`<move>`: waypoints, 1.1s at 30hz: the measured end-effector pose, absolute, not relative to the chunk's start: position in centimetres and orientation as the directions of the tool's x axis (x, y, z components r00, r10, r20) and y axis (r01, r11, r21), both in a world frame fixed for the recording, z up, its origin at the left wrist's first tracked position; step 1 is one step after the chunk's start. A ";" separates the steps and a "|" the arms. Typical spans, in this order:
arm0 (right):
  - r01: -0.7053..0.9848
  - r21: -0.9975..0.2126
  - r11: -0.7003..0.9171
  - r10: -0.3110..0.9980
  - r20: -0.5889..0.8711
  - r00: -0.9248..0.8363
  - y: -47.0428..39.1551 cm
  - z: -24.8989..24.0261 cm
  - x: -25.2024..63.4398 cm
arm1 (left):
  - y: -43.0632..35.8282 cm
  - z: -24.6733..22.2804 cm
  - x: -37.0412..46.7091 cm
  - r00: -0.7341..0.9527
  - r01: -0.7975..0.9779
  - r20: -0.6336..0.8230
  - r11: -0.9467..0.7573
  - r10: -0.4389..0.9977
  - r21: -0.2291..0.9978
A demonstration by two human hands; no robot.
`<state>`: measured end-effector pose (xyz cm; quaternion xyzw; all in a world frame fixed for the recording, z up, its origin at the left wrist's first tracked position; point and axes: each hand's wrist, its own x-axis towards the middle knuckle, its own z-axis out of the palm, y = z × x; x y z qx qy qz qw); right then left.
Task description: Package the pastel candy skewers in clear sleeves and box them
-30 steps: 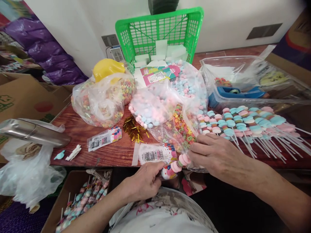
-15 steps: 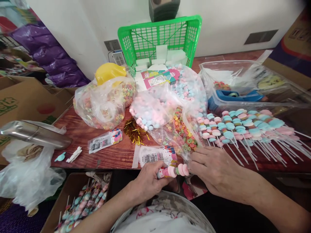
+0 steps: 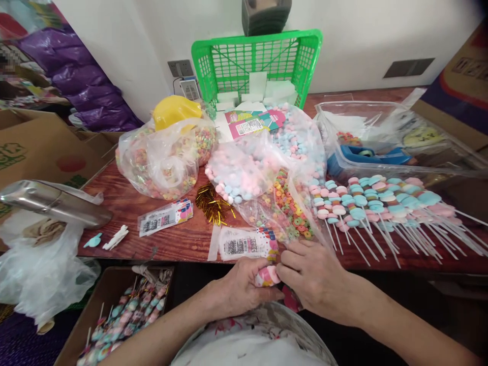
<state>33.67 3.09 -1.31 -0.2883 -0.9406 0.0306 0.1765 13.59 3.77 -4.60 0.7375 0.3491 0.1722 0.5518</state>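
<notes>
While your left hand (image 3: 240, 280) grips the candy sleeve (image 3: 264, 277), right hand (image 3: 314, 277) curls at its end, hold unclear; likely bagging, next needs straight feed.

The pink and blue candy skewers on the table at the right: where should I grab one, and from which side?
Probably pinch one of the thin, straight white sticks, coming from the near edge of the red-brown wooden table. The bare sticks point toward that edge and to the right, while the round pink and blue candy pieces lie crowded together farther back.
</notes>
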 end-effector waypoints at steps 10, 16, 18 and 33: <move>0.586 -0.051 0.809 0.581 -0.083 -0.810 6.3 4.0 32.3 | 5.3 -4.9 11.8 0.616 0.360 -0.119 -0.143 0.779 0.922; 0.627 0.012 0.779 0.620 -0.172 -0.766 5.3 5.7 31.0 | 5.2 -5.1 10.2 0.559 0.590 0.004 -0.401 0.829 0.701; 0.627 0.006 0.779 0.615 -0.203 -0.762 4.4 5.1 29.9 | 4.7 -5.2 10.1 0.570 0.579 0.019 -0.418 0.822 0.700; 0.597 0.013 0.802 0.586 0.177 -0.791 4.1 3.1 28.0 | 2.7 -4.7 6.3 0.536 0.325 0.008 -0.215 0.844 0.921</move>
